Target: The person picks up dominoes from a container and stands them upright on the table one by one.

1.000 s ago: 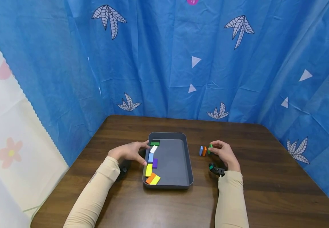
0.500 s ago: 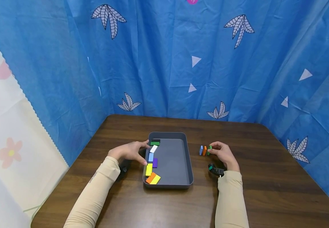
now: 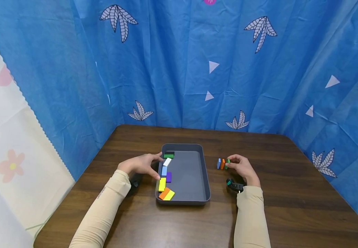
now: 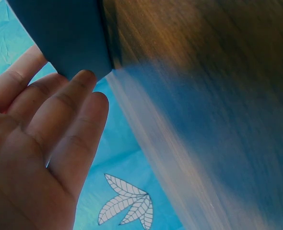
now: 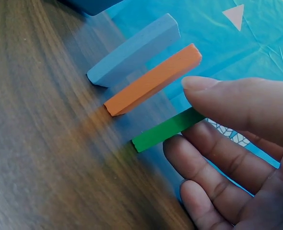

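Note:
In the head view my right hand [image 3: 244, 168] pinches a green domino block [image 3: 227, 164] between thumb and fingers. The right wrist view shows this green block [image 5: 163, 133] upright, its lower end at the tabletop. Beside it stand an orange block [image 5: 153, 80] and a light blue block [image 5: 134, 51], on end in a row with gaps between. My left hand [image 3: 141, 165] is at the left rim of a dark grey tray [image 3: 185, 202], thumb and fingers spread. In the left wrist view, its fingers [image 4: 67, 108] extend against the tray's wall [image 4: 79, 43].
Several blocks lie along the tray's left side, among them a green [image 3: 168, 156], a white [image 3: 167, 162], a purple [image 3: 169, 177] and an orange one [image 3: 164, 193]. The wooden table [image 3: 179, 224] ends at a blue curtain [image 3: 172, 69] behind.
My right hand has shifted slightly left and down with the green block, which now stands a little closer to the orange one. The left hand and the tray keep their places.

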`<state>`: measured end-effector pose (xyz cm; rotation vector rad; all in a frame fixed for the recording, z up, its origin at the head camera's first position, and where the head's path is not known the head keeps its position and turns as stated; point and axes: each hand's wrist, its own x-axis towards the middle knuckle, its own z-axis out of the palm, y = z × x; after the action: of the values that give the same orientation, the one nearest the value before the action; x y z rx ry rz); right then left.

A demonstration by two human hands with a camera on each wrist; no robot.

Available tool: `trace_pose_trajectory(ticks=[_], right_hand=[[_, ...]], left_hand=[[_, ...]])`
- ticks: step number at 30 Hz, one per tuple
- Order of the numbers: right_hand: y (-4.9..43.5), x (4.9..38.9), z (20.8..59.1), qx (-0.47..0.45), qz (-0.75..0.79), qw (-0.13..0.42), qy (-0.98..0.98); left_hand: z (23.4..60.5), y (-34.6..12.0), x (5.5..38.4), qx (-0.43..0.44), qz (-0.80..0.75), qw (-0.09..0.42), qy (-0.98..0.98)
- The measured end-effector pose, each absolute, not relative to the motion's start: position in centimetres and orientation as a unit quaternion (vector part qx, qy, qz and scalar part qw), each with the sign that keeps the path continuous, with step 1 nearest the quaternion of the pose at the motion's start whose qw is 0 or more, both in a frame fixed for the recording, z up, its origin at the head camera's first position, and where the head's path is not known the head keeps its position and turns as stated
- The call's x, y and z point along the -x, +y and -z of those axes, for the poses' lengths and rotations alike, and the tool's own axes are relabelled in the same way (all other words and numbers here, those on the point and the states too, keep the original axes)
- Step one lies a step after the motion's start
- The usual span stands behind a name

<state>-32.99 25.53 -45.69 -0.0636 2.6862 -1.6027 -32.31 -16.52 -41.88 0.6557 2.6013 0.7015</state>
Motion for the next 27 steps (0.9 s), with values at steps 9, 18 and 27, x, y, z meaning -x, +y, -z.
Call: trace_pose_trajectory(ticks=[9,18,27], right_hand=[[25.45,33.18,45.73,0.022,0.502,0.003,0.865],[25.42,33.06,45.84,0.025,0.497,0.007,0.868],[25.38,33.03,45.80,0.032,0.495,0.009,0.868]], left_hand=[[41.59,-16.37,32.12,-0.222,-0.256,0.185,0.923],[41.78,-16.46,32.16,-0.225,-0.258,0.186,0.921],[41.69,-16.45,32.06,-0.223,-0.268,0.192,0.917]])
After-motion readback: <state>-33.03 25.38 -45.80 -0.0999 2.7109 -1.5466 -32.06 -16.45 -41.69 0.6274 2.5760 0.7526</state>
